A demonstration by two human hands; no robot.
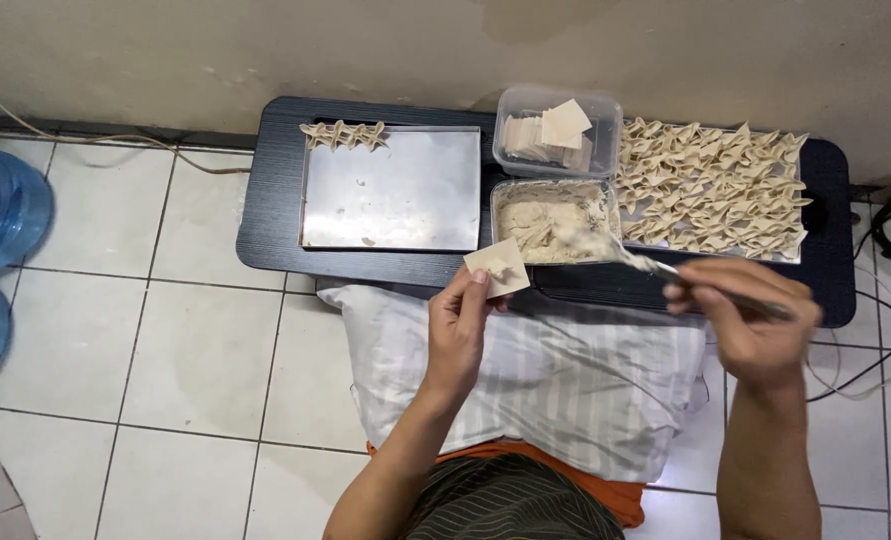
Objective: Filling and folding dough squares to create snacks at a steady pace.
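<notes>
Down at the person's lap, a striped pillow (525, 380) lies across the legs, and both forearms reach out over it toward the low black table (265, 215). Left hand (457, 325) is raised with the fingers curled upward, pinching a small square dumpling wrapper (497, 268) between thumb and fingertips; a little dab of filling sits on its middle, and the wrapper hangs just in front of the table's near edge. Right hand (750, 320) is closed around the handle of a metal spoon (665, 268), fingers folded tight over it, the spoon's bowl loaded with pale filling and tilted toward the metal filling tray (505, 195), just at its near right corner. Behind that tray stands a clear plastic box of wrappers (555, 135), its stack of squares a bit askew. To the left lies a broad steel tray (395, 195), mostly bare, with a short row of folded dumplings (343, 134) along its far left edge. On the right, another tray is crowded with finished dumplings (715, 185) packed closely side by side. Blue water bottles (0, 205) stand on the tiled floor well off to the left.
</notes>
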